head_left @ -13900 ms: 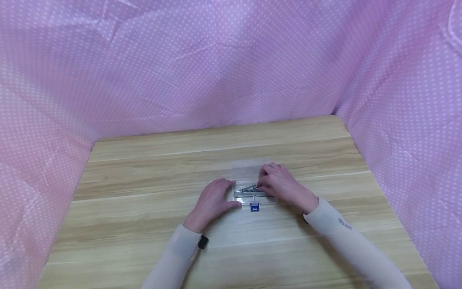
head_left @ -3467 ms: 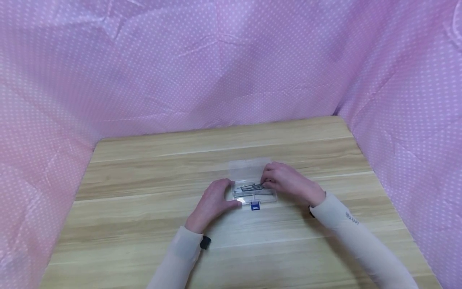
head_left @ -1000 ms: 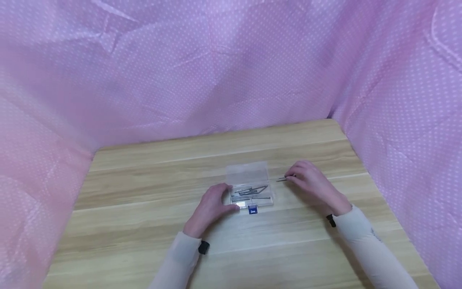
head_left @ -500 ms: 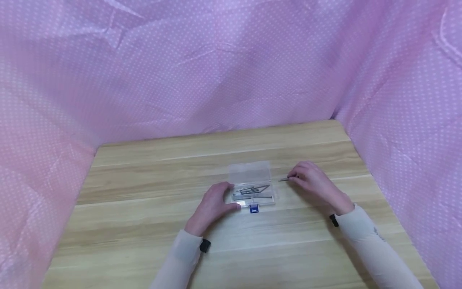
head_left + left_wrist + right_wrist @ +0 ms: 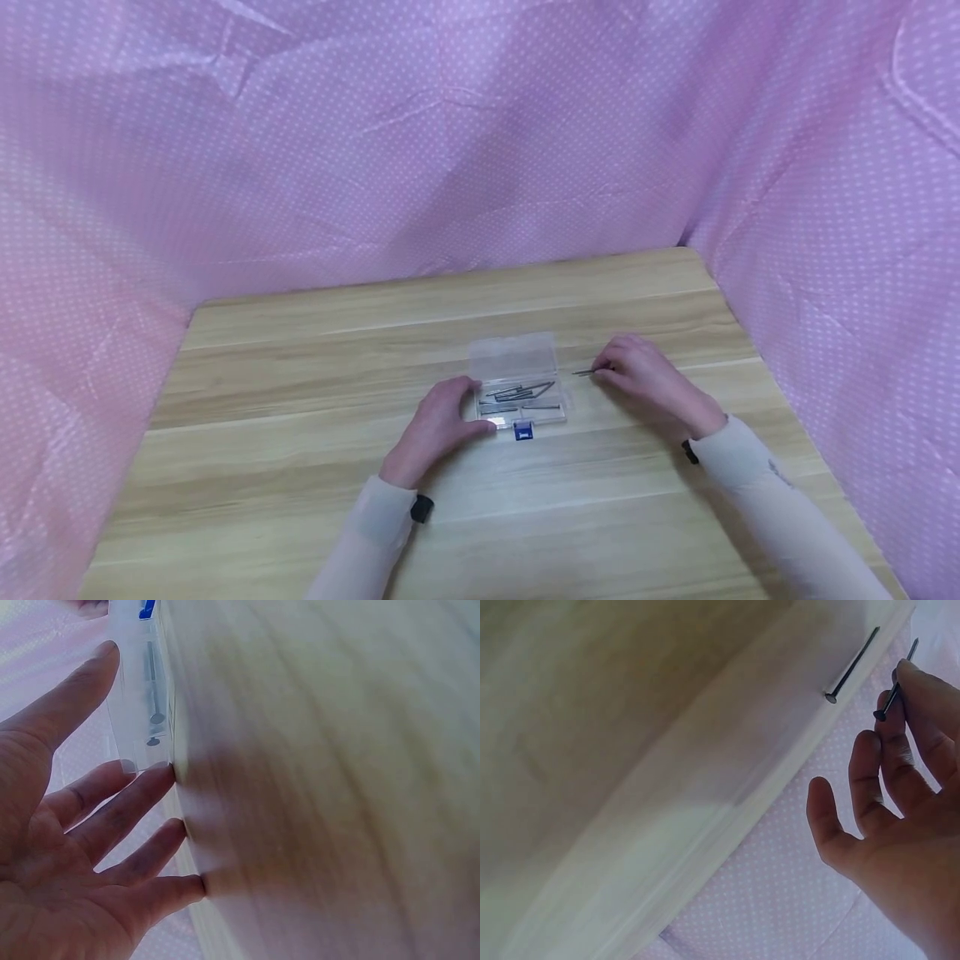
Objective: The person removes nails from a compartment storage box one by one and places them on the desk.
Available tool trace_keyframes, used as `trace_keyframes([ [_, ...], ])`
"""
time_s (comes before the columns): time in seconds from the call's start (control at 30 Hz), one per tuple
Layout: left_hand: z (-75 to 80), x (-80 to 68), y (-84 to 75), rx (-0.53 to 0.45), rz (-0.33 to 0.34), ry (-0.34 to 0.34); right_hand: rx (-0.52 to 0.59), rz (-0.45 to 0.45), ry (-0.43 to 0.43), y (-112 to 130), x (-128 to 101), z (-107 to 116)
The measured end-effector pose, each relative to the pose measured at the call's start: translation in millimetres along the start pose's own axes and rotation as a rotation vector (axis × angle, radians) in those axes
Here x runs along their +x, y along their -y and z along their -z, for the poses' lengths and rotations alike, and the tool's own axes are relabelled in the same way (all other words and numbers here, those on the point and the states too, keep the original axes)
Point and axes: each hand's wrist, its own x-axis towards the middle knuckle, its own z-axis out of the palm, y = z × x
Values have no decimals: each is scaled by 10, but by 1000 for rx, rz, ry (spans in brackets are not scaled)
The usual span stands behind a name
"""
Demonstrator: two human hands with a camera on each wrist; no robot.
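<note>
While the dotted pink cloth [image 5: 450, 167] closes in behind and to both sides of the clear box [image 5: 517, 405], the wooden counter [image 5: 300, 467] carries the box near its middle. The box's lid [image 5: 513, 358] is thrown back flat on the far side. So the opening step looks done, and the work appears to be at the stage of lifting nails out of the box one at a time.

The left grip [image 5: 438, 425] sits against the box's left end. In the left wrist view its fingers [image 5: 120, 817] lie nearly straight, with the thumb along the box wall. It steadies the box and clasps nothing.

The right grip [image 5: 645, 383] is just to the right of the box, low over the counter. It pinches a held nail [image 5: 891, 697] between thumb and fingertips. A loose nail [image 5: 851, 664] already lies on the counter right of the box, just beside the held one and apart from it.

By that count, I judge the emptying to be at an early stage: one nail is out, and a second is out of the box but not yet released. Several boxed nails [image 5: 525, 392] lie crosswise inside, waiting their turn. A small blue clasp [image 5: 523, 431] marks the box's near edge.
</note>
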Motion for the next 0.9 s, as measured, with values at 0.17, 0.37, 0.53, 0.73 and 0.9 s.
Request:
trace_keyframes([
  [0.17, 9, -2, -13, -3, 8, 9, -25, -14, 38, 8, 35, -20],
  [0.37, 5, 5, -19, 3, 11, 8, -48, -25, 70, -8, 81, -45],
  [0.53, 0, 15, -22, -3, 19, 11, -58, -46, 88, -22, 105, -63],
  [0.73, 1, 23, -23, -3, 14, 13, -55, -62, 100, -19, 122, -73],
  [0.9, 2, 24, -13, 1, 4, 11, -61, -73, 105, -19, 129, -82],
])
